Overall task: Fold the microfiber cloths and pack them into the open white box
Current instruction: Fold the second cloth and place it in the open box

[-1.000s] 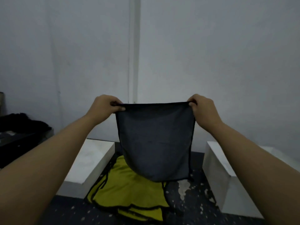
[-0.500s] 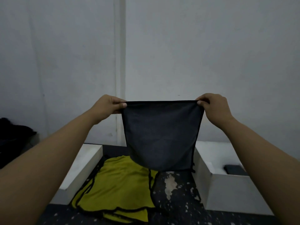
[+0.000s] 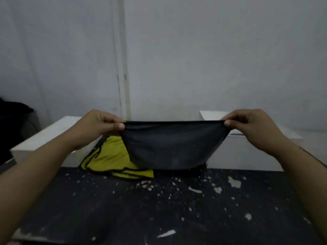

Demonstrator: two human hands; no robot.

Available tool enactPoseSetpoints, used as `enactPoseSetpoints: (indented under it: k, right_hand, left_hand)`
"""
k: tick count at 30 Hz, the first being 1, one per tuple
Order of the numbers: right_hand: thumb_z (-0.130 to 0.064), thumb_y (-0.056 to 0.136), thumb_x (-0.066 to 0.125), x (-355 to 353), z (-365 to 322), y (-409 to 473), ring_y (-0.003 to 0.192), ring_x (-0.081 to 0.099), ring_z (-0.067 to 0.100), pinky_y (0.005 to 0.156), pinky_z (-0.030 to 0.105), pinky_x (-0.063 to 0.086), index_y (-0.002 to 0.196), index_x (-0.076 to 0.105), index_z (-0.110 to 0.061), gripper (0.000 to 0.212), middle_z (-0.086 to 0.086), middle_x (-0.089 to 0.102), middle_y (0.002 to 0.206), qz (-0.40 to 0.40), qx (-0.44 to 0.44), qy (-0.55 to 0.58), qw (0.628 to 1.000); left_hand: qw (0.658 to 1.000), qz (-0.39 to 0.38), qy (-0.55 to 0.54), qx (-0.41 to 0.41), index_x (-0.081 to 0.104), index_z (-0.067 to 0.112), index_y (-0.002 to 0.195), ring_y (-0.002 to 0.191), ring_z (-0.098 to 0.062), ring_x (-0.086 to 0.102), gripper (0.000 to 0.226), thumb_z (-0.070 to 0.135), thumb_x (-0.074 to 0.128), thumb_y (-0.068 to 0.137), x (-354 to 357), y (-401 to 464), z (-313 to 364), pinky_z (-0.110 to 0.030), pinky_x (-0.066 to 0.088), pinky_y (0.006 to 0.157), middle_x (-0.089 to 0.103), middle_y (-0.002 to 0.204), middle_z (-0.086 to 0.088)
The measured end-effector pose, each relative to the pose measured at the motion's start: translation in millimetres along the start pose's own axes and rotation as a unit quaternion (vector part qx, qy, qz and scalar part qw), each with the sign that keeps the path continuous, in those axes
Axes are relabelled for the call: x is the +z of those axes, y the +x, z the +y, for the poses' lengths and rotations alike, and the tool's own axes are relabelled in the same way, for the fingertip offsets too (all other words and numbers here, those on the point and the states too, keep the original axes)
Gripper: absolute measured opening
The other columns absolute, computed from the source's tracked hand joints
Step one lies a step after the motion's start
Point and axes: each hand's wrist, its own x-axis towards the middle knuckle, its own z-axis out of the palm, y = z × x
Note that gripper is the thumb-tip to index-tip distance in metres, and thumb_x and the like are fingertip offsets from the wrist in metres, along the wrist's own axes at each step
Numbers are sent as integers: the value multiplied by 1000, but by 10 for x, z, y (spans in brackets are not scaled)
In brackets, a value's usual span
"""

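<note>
Head view: both hands hold one dark grey cloth stretched between them above the worktop. The left hand pinches the cloth's top left corner between thumb and curled fingers; the right hand pinches the top right corner the same way. So each grip is narrow and holding cloth, with the top hem pulled taut in a near-straight line between them. The body of the cloth hangs below that line, and its bottom edge appears to touch the worktop or sit just above it; which one is hard to tell.

Behind the hanging cloth, toward the left, lies a heap of yellow cloths with black edging. A white box stands just behind and to the right of the right hand, and its inside is hidden from here. Another white block stands behind the left wrist.

The step in hand looks like laying the cloth down for a first fold. To do it well, keep the hem level and taut, lower the cloth onto bare worktop in front of the yellow heap, and match corners before creasing, so the fold stays square enough for the box.
</note>
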Motion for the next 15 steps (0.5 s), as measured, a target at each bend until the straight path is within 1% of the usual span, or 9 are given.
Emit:
enactPoseSetpoints:
  k: [1,2,3,4,5,7,9,11,15]
  right_hand:
    - [-13,86,62,16,3,-166,72,60,-12,65,-2,40,78,67,-27,17,-12,70,79,-21,-2,-5,1000]
    - [-14,86,63,32,-2,-333,75,60,-12,66,-1,41,75,66,-32,21,-15,70,77,-39,-2,-6,999]
    - [-14,85,63,42,-12,-491,77,61,-12,67,0,41,74,65,-34,23,-16,71,75,-54,3,-3,999]
    - [-14,84,64,48,-28,-636,78,62,-10,68,0,42,74,66,-34,23,-18,71,78,-67,9,6,998]
    - [-13,84,64,49,-46,-770,78,63,-7,68,1,43,73,68,-34,24,-21,70,81,-75,15,15,997]
    - [-11,82,64,53,-75,-986,76,65,-1,68,3,46,74,72,-32,23,-19,71,79,-86,30,39,995]
    - [-9,81,64,69,-97,-1153,75,66,-1,68,4,46,80,70,-36,28,-18,71,74,-94,45,69,992]
    - [-8,80,64,100,-87,-1264,75,66,-2,68,5,46,77,70,-37,30,-18,71,72,-95,58,92,989]
    - [-19,78,63,229,-21,-1289,77,65,-3,68,5,47,74,72,-32,17,-17,72,77,-89,85,128,984]
  left_hand:
    - [1000,-8,-17,-5,76,26,61,62,-2,68,29,6,67,79,47,-150,-42,-10,53,59,73,63,6]
    - [999,-17,-31,-13,76,27,61,62,-2,68,11,24,77,71,99,-320,-53,-10,52,58,73,64,7]
    - [999,-23,-32,-12,77,28,61,63,-1,68,21,47,82,56,130,-465,-67,-9,51,58,74,66,7]
    - [999,-32,-19,-11,76,28,62,63,0,68,42,64,81,40,153,-595,-83,-8,50,58,74,67,7]
    - [999,-31,-6,-9,76,28,62,62,1,67,54,72,77,30,167,-702,-132,-8,49,57,74,66,8]
    - [999,-33,2,-12,77,27,63,60,0,66,62,76,75,26,190,-887,-221,-8,49,55,74,66,4]
    - [999,-33,-13,-24,78,24,66,62,-3,67,65,75,76,25,221,-1043,-332,-10,52,58,75,68,-1]
    - [999,-39,-18,-32,78,22,67,64,-5,68,66,73,78,25,247,-1150,-451,-13,53,61,75,70,-3]
    - [998,-51,-17,-38,78,20,70,66,-5,67,65,73,78,31,320,-1159,-556,-14,52,62,75,72,-4]
